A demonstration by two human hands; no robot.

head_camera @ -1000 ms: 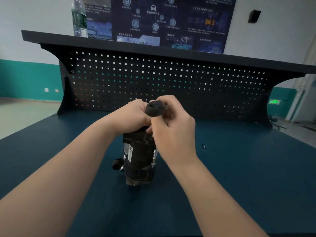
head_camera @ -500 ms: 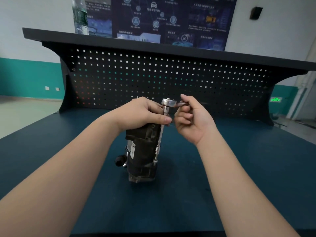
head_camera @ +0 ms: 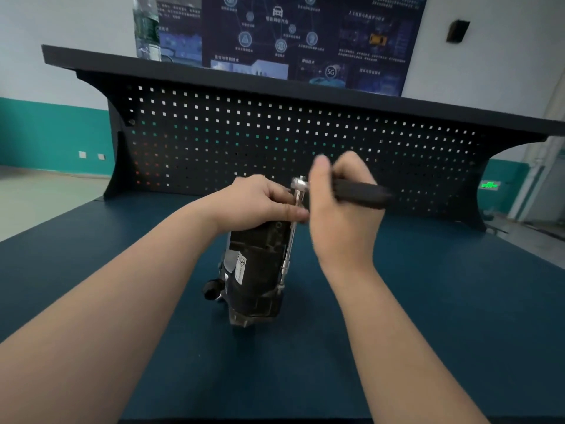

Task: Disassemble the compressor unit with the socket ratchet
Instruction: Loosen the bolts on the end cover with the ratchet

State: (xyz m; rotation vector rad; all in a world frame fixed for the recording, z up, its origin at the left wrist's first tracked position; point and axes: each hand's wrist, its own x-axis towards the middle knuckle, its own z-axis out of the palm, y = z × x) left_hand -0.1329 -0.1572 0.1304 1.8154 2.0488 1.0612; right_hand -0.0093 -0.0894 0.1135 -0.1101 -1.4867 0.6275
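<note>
A: Compressor unit [head_camera: 255, 270] where?
B: Upright on mat [head_camera: 428, 301]. My left hand [head_camera: 256, 203] clamps its top, steadying; right hand [head_camera: 339, 203] grips socket ratchet [head_camera: 357, 191] handle, extension running down its side.

Soft, even indoor light leaves only a faint shadow under the compressor unit [head_camera: 253, 280], while the right hand [head_camera: 342, 206] and the ratchet handle [head_camera: 360, 192] are smeared by motion blur and the wide lens bows the shelf [head_camera: 305, 90] toward the frame edges.

Compressor unit [head_camera: 255, 270] upright on table [head_camera: 428, 316]; pegboard [head_camera: 305, 142] behind.
</note>
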